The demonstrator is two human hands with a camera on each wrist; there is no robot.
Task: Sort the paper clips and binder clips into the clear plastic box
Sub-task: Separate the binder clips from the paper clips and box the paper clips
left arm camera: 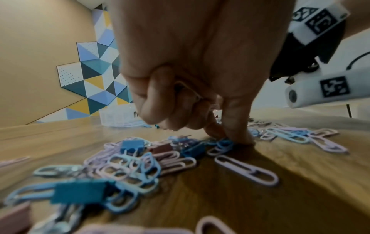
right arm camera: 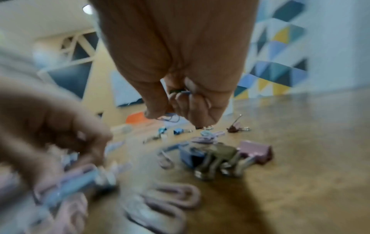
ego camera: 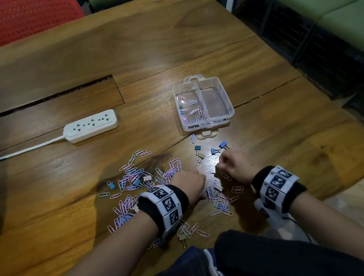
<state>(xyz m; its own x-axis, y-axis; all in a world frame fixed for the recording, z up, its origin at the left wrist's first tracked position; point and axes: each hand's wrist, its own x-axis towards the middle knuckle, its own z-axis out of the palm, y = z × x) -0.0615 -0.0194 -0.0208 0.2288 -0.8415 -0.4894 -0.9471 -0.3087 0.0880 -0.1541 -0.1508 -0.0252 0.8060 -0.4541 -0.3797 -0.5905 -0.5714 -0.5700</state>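
Both hands [ego camera: 190,181] pinch paper clips [ego camera: 134,177] off table [ego camera: 274,145].

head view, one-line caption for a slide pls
Both hands pick clips from a scattered pile near the clear box.

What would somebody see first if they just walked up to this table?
Probably the big scatter of pastel paper clips spread over the wooden table, right in front of the person. Both hands, the left hand and right hand, are down among them picking. Farther back sits the clear plastic box, with clips only in its left compartment.
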